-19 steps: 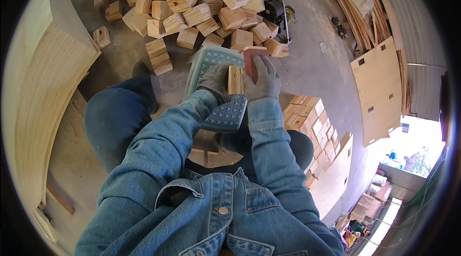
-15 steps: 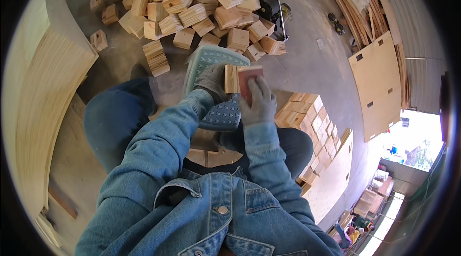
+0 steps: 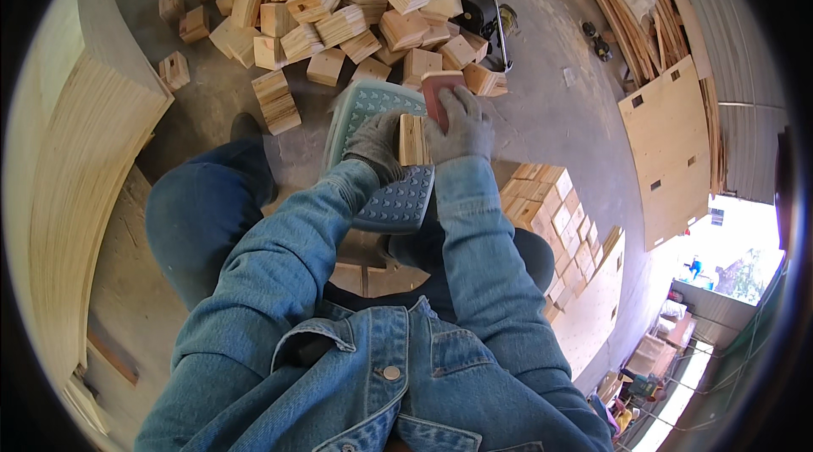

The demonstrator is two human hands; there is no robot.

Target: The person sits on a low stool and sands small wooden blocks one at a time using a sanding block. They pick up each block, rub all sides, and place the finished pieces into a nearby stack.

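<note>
Left hand (image 3: 375, 147) grips the wood block (image 3: 414, 140) beside it; right hand (image 3: 464, 128) pinches the red block (image 3: 440, 94), best kept flat.

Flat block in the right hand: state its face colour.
The flat block has a dull reddish-brown face, seen best in the head view.

Block (image 3: 413, 140) above stool (image 3: 394, 202), loose pile (image 3: 339, 24) beyond, stacked blocks (image 3: 563, 219) rightward.
</note>
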